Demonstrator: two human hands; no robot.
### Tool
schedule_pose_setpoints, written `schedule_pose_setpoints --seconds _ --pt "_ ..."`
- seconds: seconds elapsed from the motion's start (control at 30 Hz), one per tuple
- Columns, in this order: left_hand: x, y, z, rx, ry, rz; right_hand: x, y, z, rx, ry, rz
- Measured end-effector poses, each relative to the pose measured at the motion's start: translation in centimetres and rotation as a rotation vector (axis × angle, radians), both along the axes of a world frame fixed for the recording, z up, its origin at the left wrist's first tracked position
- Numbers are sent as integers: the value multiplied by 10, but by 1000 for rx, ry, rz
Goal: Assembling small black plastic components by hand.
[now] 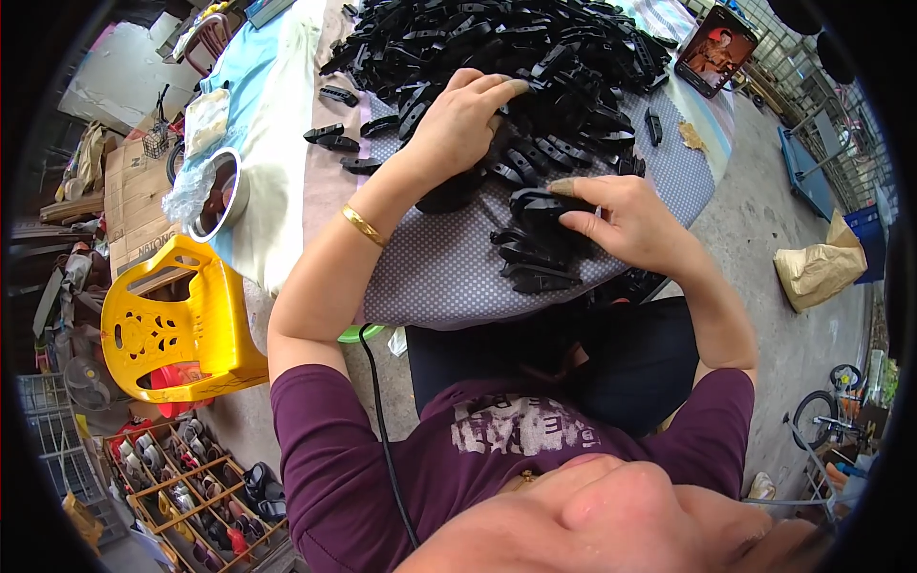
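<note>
A large heap of black, elongated, slightly curved plastic pieces (497,38) covers the far part of the table; their exact kind I cannot make out. My left hand (463,119) reaches over the heap's near edge, fingers stretched out and thumb apart, touching the pieces. My right hand (635,220) is closed on a black plastic piece (537,203), pinched between thumb and fingers. Just below it, several like pieces (535,263) lie close together near the table's front edge. Between my hands a short row of pieces (540,158) lies side by side.
The table (430,277) has a grey dotted cover. A phone (716,53) showing a picture stands at the far right. At the left edge are a white-rimmed bowl (237,196) and crumpled plastic. A yellow chair (196,320) stands left, and a brown paper bag (817,267) right.
</note>
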State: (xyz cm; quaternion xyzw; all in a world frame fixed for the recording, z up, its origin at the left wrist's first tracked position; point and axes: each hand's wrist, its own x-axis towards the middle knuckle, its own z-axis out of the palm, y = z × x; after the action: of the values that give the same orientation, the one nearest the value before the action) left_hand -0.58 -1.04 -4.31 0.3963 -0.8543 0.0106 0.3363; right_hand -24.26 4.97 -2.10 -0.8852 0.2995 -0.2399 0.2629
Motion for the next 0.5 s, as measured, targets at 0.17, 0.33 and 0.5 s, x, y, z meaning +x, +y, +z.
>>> schedule_pose_setpoints --seconds 0.17,0.33,0.5 --pt "-7 1 1 12 -161 115 -3 -11 3 182 160 182" --pt "-12 6 6 -83 -99 172 13 -23 -12 -522 19 -222" --pt "-6 17 11 336 412 85 21 -25 -16 -600 195 -245"
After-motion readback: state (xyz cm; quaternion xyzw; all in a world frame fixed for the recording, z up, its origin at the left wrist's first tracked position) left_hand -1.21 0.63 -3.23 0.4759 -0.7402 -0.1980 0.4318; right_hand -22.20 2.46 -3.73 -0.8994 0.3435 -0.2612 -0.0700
